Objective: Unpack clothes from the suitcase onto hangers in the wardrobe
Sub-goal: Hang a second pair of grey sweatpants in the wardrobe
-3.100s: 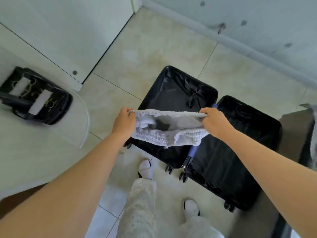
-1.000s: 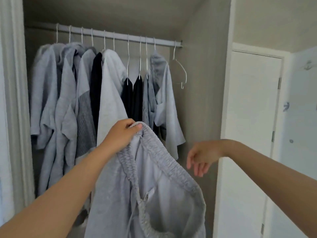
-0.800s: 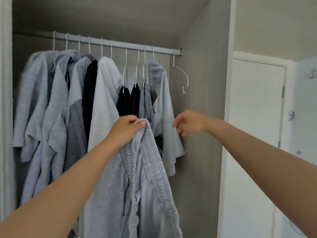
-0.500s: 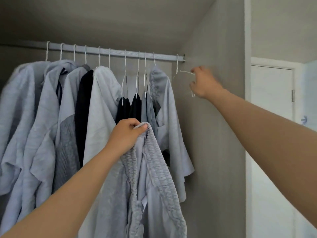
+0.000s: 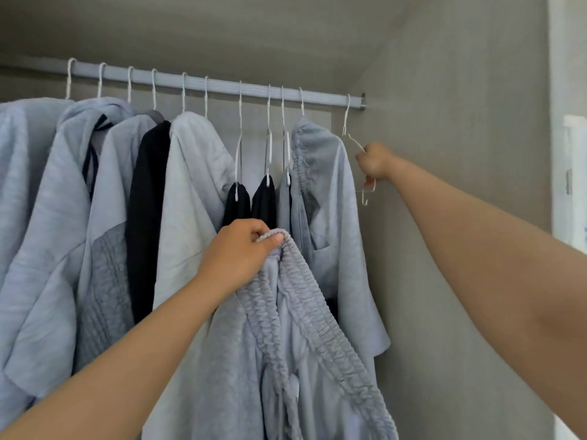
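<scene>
Wardrobe rail (image 5: 222, 87): runs across the top and carries a close row of white wire hooks.

Hung garments, left end: pale blue-grey tops (image 5: 41, 217), one black garment (image 5: 146, 201) and a light grey top (image 5: 190, 185), packed shoulder to shoulder with no free gap.

Left hand (image 5: 241, 252): fingers and thumb curled tight round the elastic waistband of the grey sweatpants (image 5: 305, 312). The sweatpants are held up in front of the row and their body hangs below. This probably keeps the waistband high and ready for a hanger. They are the item now being unpacked and are not yet hung.

Two dark pieces (image 5: 251, 201): hang low on long-necked hangers, directly behind the left hand.

Grey garment with gathered band (image 5: 324, 201): the last clothed hanger, just beside the free one.

Empty white wire hanger (image 5: 345, 120): hooked at the rail's right end.

Right hand (image 5: 374, 163): closed round the hanger's shoulder wire, likely in order to lift it off.

Wardrobe side panel (image 5: 444, 217): close to the right hand, so there is little room to swing. The neighbouring sleeve may snag.

White door (image 5: 568, 185): at the far right edge.

Suitcase: not in view.
</scene>
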